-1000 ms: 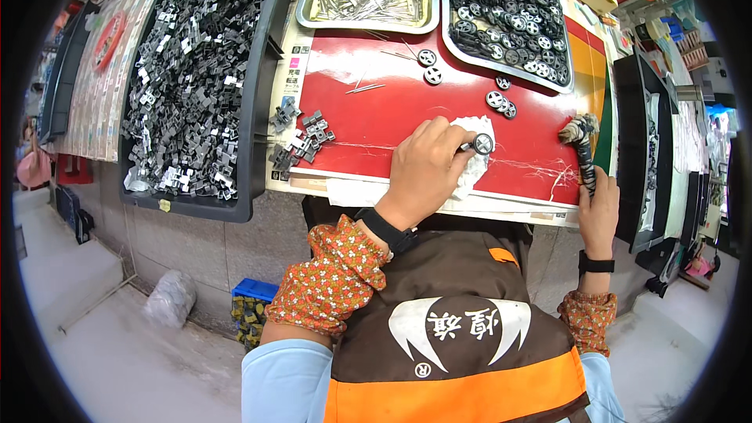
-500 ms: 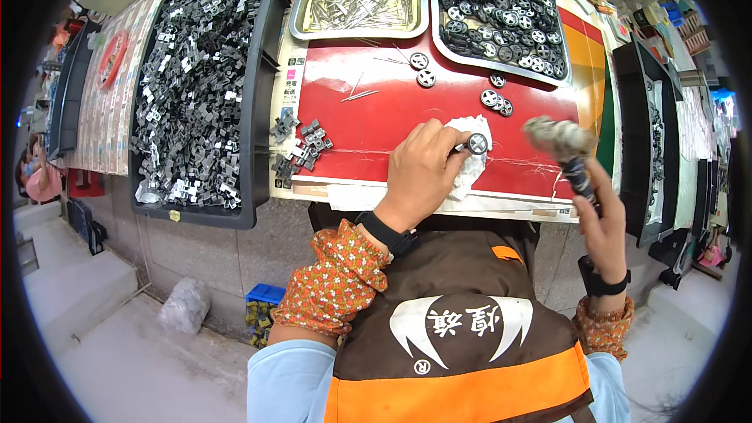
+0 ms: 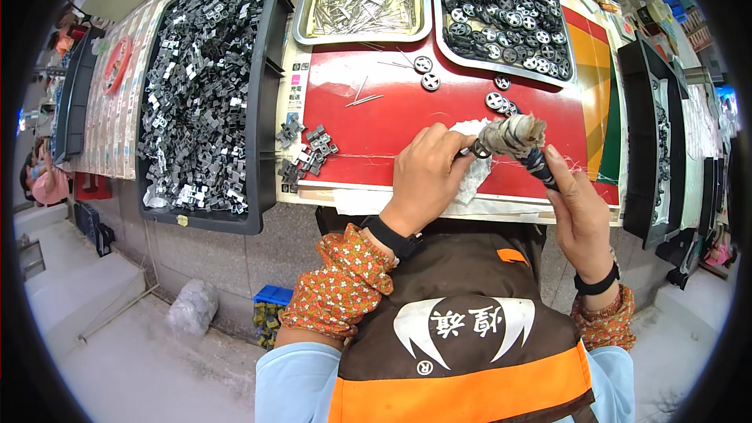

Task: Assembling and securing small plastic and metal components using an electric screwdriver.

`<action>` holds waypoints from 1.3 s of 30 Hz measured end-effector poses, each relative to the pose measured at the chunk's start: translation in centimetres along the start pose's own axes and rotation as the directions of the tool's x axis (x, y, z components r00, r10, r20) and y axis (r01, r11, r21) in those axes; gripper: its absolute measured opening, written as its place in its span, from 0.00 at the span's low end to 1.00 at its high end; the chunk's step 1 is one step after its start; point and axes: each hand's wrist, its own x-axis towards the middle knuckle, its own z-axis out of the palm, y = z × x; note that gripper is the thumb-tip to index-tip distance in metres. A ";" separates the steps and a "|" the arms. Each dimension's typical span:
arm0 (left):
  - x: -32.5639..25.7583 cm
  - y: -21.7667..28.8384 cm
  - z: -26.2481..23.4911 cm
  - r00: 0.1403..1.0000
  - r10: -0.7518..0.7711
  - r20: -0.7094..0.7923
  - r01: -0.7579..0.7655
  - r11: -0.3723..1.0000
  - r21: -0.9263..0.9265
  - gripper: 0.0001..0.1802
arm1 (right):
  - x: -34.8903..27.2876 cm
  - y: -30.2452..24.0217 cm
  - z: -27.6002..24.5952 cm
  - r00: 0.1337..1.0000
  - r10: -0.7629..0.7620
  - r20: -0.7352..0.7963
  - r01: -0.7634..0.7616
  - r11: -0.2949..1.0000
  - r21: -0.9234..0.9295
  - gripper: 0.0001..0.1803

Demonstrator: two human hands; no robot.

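My left hand (image 3: 427, 180) pinches a small black toy wheel (image 3: 479, 150) above a crumpled white pad (image 3: 473, 178) near the table's front edge. In my right hand (image 3: 583, 223) is a hammer (image 3: 513, 138), its head wrapped in worn, pale cloth or tape and its grip dark. The hammer head overlaps the wheel from the right and partly hides it; I cannot tell whether they touch. Loose wheels (image 3: 427, 81) lie farther back on the red sheet (image 3: 368, 129), along with a few thin metal pins (image 3: 363, 100).
A black bin (image 3: 270, 102) of dark clips stands at left, with loose clips (image 3: 311, 155) beside it. At the back, one metal tray (image 3: 364, 37) holds pins and another (image 3: 509, 70) holds wheels. A dark bin (image 3: 638, 110) stands at far right.
The hammer has swung left and slightly down, from right of the pad to the wheel. My left hand keeps its pinch in nearly the same place.
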 end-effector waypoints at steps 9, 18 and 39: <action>0.1 0.1 0.1 0.999 0.016 -0.029 -0.017 1.000 -0.006 0.12 | -0.5 -0.6 0.1 0.996 -0.085 -0.041 0.085 0.996 -0.016 0.42; 0.2 0.3 0.1 0.999 0.012 -0.035 -0.013 0.999 -0.031 0.11 | -0.3 -0.4 0.9 0.946 -0.132 -0.295 0.151 0.988 0.042 0.43; 0.2 -0.1 0.2 0.999 0.030 -0.029 -0.030 1.000 0.007 0.12 | -0.7 0.1 2.3 0.988 -0.076 -0.133 0.079 0.997 0.013 0.43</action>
